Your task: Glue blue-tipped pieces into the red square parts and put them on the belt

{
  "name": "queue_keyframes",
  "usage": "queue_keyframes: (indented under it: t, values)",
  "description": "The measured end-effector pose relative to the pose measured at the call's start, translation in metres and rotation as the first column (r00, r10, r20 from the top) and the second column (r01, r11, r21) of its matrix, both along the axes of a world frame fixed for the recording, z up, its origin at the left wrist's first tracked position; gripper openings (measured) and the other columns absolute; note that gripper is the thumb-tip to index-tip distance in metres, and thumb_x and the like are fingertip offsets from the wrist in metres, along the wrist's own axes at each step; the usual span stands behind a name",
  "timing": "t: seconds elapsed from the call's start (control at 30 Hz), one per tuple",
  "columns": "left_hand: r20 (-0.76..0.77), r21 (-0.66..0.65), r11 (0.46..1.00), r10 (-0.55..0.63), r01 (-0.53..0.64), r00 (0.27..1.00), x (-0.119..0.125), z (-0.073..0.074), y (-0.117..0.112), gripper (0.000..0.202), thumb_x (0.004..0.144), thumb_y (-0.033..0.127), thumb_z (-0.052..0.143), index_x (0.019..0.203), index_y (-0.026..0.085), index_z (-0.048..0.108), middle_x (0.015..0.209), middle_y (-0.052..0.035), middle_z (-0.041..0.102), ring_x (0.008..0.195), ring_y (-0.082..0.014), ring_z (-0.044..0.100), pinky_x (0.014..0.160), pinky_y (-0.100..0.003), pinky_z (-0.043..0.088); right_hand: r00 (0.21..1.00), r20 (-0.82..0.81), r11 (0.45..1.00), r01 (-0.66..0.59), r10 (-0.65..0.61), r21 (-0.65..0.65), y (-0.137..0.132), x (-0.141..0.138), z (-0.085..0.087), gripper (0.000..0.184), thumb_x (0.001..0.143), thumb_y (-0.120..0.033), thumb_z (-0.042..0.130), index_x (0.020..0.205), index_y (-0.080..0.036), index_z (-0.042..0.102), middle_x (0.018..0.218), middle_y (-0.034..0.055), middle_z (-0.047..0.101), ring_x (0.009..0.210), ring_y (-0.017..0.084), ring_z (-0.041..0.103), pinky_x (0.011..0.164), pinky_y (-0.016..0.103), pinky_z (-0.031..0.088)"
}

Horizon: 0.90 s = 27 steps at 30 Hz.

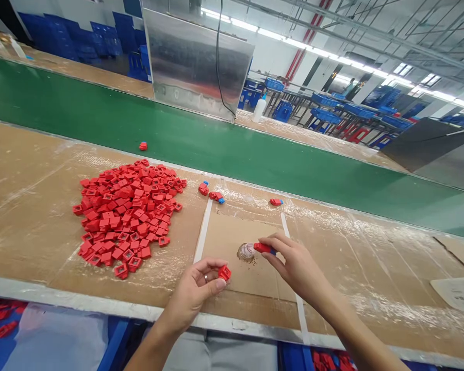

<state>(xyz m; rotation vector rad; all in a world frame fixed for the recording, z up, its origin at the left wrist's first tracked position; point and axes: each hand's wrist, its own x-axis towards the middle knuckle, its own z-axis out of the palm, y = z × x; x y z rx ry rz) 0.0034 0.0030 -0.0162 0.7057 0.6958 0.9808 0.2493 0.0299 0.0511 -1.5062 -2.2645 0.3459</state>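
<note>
My left hand (pixel 199 286) pinches a small red hollow plastic piece (pixel 225 273), its open side facing up, between thumb and fingers. In my right hand (pixel 294 260) is a longer red plastic part (pixel 263 248) with a blue end. The tip of that part is at a whitish, paste-like blob (pixel 246 251) on a cardboard sheet (pixel 224 232); I cannot tell whether they touch. To the left lies a large pile of loose red pieces (pixel 127 211).
Several red-and-blue parts (pixel 216 196) lie along the table's far edge. Beyond runs a green conveyor belt (pixel 201 149), with one red piece (pixel 143 146) on it. Blue bins (pixel 116 345) with red parts stand below the front edge. A metal panel (pixel 197 62) rises behind the belt.
</note>
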Motion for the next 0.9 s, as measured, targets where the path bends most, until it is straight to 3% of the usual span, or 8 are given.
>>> queue_keyframes:
  t: [0.63,0.9]
  values:
    - [0.026,0.016,1.0,-0.023,0.023,0.999,0.001,-0.001,0.0,0.026,0.079,0.019,0.077,0.104,0.019,0.069,0.089,-0.0012,0.071,0.083,-0.0107,0.064,0.08,-0.021,0.05,0.996,0.056,0.997,-0.069,0.067,0.02,0.002,-0.006,-0.005,0.017,0.099,-0.022,0.047,0.107,-0.018,0.062,0.088,0.0058,0.059,0.075,0.021,0.061,0.068,0.033,0.05]
    - [0.02,0.016,0.999,-0.032,0.032,0.999,0.001,-0.002,-0.001,0.027,0.08,0.02,0.076,0.105,0.019,0.068,0.089,-0.0015,0.072,0.084,-0.012,0.067,0.082,-0.024,0.05,0.999,0.016,0.997,-0.04,0.04,0.062,0.005,-0.007,0.005,0.02,0.099,-0.026,0.045,0.111,-0.02,0.06,0.099,0.0086,0.062,0.084,0.022,0.063,0.071,0.034,0.051]
